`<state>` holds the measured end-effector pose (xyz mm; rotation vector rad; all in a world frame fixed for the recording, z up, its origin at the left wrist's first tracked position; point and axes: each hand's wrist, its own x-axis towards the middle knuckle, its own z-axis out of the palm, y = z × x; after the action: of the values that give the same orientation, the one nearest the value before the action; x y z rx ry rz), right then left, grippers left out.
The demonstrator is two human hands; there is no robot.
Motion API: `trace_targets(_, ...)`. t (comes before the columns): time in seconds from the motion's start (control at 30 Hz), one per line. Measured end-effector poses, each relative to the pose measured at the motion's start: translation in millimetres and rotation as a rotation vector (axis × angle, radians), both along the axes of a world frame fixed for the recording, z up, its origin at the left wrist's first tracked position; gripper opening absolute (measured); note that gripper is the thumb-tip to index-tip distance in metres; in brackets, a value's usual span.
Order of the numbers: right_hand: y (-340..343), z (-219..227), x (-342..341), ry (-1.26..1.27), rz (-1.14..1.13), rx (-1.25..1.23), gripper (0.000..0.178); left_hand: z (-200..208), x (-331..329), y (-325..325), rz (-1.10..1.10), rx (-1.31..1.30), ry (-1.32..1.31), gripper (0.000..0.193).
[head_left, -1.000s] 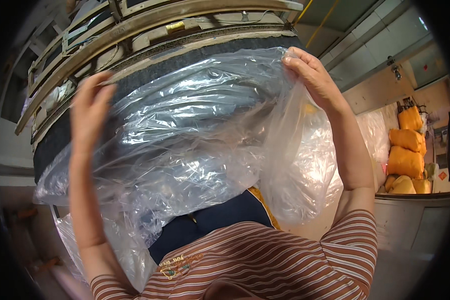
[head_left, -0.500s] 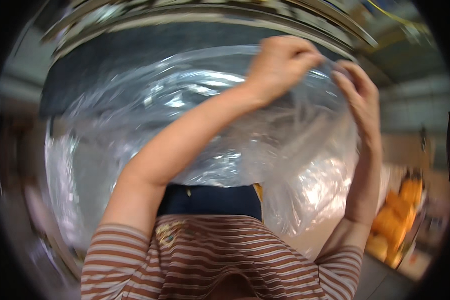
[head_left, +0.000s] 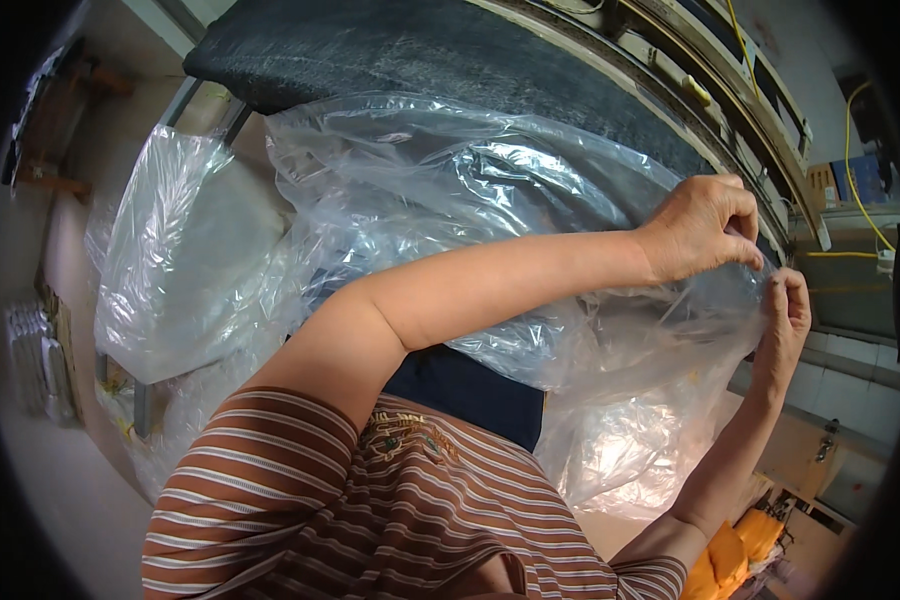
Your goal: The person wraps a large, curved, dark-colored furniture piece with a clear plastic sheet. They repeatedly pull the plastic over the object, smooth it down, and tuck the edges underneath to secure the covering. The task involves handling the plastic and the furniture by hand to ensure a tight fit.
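A large sheet of clear plastic film [head_left: 400, 190] spreads in front of me, wrinkled and shiny, hanging down toward my waist. My left hand [head_left: 702, 228] reaches across to the right and pinches the film's edge between thumb and fingers. Just beyond it, my right hand [head_left: 788, 310] grips the same edge, its fingers curled. A short stretch of film runs between the two hands. Whether the film is one layer or a bag, I cannot tell. Under its far part lies a dark, dusty padded surface [head_left: 390, 50].
More clear plastic [head_left: 195, 260] drapes over a metal frame at the left. Long metal rails [head_left: 660, 75] run behind the dark surface. A yellow cable [head_left: 850, 150] hangs at the far right, near a blue box [head_left: 858, 180]. Orange bundles [head_left: 735, 555] lie low at the right.
The view has turned, and the dark surface and rails now slant down to the right. Both hands appear lower and farther right, still holding the film's edge.
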<state>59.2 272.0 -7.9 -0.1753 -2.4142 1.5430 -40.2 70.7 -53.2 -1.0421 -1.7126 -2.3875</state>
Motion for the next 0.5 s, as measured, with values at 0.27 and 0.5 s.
trace_targets(0.27,-12,18,0,0.088,-0.028,0.103,0.007,-15,4,-41,0.052,-0.23,0.222,0.016)
trace_targets(0.5,120,22,27,0.285,-0.383,0.274,0.015,-37,-4,-184,0.234,-0.773,0.243,0.01)
